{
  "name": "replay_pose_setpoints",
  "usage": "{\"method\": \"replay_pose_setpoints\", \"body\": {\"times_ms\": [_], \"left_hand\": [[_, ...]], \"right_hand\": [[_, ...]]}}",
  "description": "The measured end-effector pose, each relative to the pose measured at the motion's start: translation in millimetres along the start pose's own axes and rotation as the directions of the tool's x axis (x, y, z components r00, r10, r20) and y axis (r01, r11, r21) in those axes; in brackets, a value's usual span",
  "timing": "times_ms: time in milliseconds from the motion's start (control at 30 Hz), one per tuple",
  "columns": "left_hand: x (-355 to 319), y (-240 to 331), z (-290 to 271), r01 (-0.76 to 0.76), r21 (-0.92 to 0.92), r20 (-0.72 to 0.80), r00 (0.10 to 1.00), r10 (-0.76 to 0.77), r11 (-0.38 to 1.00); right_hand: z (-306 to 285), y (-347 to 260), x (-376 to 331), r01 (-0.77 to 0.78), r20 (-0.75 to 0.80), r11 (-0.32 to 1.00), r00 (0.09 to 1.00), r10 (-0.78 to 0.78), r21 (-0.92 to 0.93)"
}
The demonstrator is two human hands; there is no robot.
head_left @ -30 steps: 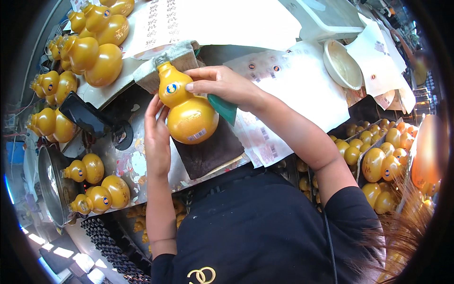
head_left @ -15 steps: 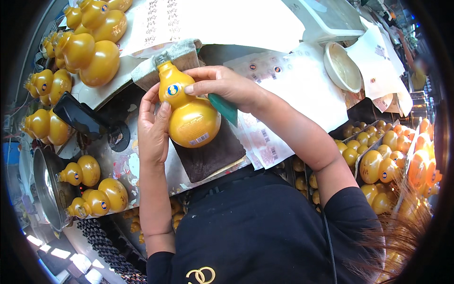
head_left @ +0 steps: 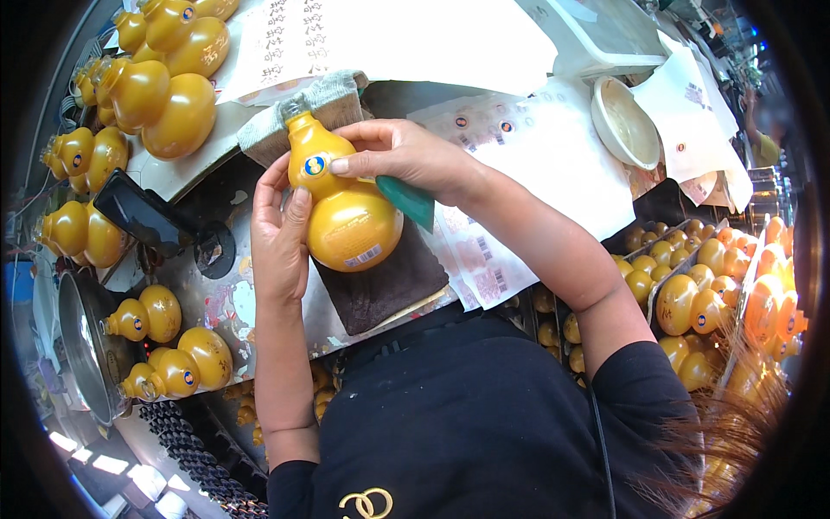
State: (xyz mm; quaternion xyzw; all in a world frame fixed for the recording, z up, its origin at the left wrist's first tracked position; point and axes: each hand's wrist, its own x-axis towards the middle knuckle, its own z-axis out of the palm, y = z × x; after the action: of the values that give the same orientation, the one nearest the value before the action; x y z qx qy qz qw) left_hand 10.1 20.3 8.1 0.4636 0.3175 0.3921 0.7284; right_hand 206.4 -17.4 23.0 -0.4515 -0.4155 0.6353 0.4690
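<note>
A yellow gourd-shaped bottle (head_left: 353, 223) lies with its clear glass neck pointing away from me, on a folded grey cloth. My left hand (head_left: 281, 227) is closed round its left side at the waist. From the right, my right hand (head_left: 402, 157) grips the upper bulb, its thumb at the edge of a round blue-and-orange sticker (head_left: 314, 165). A flat green piece (head_left: 406, 201), perhaps a scraper, sticks out beneath my right palm. The lower bulb carries a small barcode and faint printing. Under the bottle is a dark brown cloth or pad (head_left: 380, 290).
Printed label sheets (head_left: 553, 147) spread to the right, near a pale bowl (head_left: 626, 123) and a clear plastic tub (head_left: 596, 35). More gourd bottles (head_left: 179, 115) stand at the left, by a phone on a stand (head_left: 143, 212) and a metal pan (head_left: 82, 346). Crates of gourd bottles (head_left: 683, 303) fill the right.
Almost nothing differs. My right thumb has shifted very slightly left along the sticker's edge, and both hands keep their hold on the bottle.
</note>
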Motion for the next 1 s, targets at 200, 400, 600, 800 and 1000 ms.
{"method": "replay_pose_setpoints", "body": {"times_ms": [200, 400, 600, 800, 1000], "left_hand": [[0, 0, 1, -0.008, -0.016, 0.012, 1.000, 0.008, 1.000], [0, -2, 8, -0.021, 0.009, 0.015, 1.000, 0.021, 1.000], [-2, 0, 21, -0.058, 0.076, -0.050, 0.997, 0.062, 0.995], [-2, -3, 23, -0.078, 0.080, -0.065, 0.994, 0.084, 0.994], [-10, -7, 14, -0.076, 0.090, -0.045, 0.996, 0.080, 0.993]], "right_hand": [[3, 1, -6, 0.065, -0.185, 0.997, 0.980, -0.070, -0.031], [11, -15, -19, 0.109, -0.272, 0.830, 0.915, -0.299, -0.547], [7, -31, -14, 0.019, -0.234, 0.779, 0.949, -0.211, -0.626], [10, -41, -9, -0.010, -0.226, 0.775, 0.959, -0.172, -0.632], [7, -40, -12, 0.011, -0.270, 0.894, 0.951, -0.147, -0.447]]}}
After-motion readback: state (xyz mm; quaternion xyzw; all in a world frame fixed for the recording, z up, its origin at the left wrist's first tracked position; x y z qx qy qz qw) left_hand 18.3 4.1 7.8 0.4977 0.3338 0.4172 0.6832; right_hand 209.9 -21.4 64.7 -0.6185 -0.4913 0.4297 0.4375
